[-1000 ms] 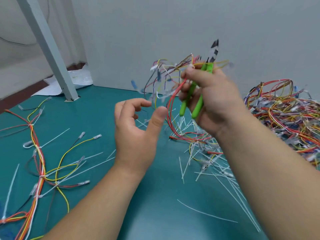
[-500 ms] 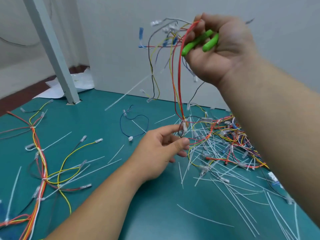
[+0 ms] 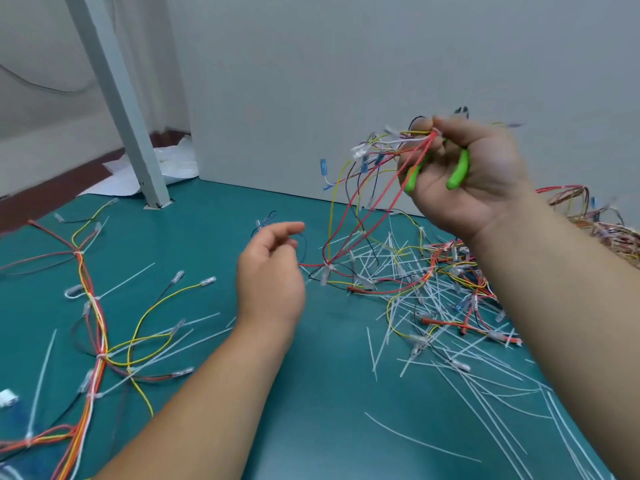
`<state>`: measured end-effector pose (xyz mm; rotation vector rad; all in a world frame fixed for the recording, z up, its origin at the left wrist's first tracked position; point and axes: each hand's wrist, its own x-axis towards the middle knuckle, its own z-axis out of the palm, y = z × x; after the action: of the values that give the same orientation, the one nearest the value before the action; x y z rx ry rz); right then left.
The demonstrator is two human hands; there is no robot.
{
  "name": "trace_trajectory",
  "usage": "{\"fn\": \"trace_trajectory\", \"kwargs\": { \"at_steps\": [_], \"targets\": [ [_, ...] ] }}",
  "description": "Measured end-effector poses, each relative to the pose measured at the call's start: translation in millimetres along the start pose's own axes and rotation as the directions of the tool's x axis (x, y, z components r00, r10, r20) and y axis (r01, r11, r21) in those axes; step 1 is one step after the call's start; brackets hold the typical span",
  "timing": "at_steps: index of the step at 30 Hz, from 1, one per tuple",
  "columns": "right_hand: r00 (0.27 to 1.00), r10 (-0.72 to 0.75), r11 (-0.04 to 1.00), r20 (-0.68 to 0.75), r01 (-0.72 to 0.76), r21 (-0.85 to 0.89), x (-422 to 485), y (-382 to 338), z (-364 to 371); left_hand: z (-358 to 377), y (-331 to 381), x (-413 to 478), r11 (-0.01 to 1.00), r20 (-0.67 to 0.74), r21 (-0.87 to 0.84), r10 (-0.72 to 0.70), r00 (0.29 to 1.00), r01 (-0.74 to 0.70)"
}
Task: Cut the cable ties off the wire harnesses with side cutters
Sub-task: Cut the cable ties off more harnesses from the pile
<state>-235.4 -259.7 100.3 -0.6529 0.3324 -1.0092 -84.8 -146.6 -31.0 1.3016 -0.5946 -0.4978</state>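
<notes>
Above the teal table (image 3: 311, 393), a wire harness (image 3: 412, 147) dangles from the right hand (image 3: 464, 181), which clamps it together with green-handled side cutters (image 3: 459, 171). The left hand (image 3: 272, 271) hovers loosely curled, seemingly empty. The step looks like hunting for remaining ties; next, steady the white cable tie (image 3: 325, 273) for cutting.

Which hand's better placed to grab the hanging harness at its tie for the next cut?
Left. The left hand is empty and loosely curled, beside the white tie low on the harness. The right hand is full: it grips the green cutters and the harness's upper wires.
</notes>
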Motion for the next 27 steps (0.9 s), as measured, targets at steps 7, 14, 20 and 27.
{"fn": "trace_trajectory", "kwargs": {
  "at_steps": [7, 14, 20, 27],
  "targets": [
    [0.944, 0.115, 0.993, 0.308, -0.105, -0.049, -21.3, 0.4, 20.4, 2.7, -8.1, -2.3, 0.984, 0.229, 0.15, 0.055, 0.972, -0.091],
    [0.97, 0.095, 0.994, 0.225, -0.078, -0.082, -11.3, -1.3, 10.3, 2.8, -4.1, -4.0, 0.983, 0.232, 0.017, 0.174, 0.957, -0.182],
    [0.974, 0.091, 0.842, -0.207, -0.186, -0.507, -4.3, 14.5, -28.4, 4.5, -3.3, -5.9, 0.979, 0.215, 0.046, 0.185, 0.959, -0.199],
    [0.944, -0.102, 0.737, -0.314, -0.14, -0.661, -25.0, 23.1, -45.6, 5.3, -5.2, -8.6, 0.984, 0.204, 0.121, 0.103, 0.974, -0.129]
  ]
}}
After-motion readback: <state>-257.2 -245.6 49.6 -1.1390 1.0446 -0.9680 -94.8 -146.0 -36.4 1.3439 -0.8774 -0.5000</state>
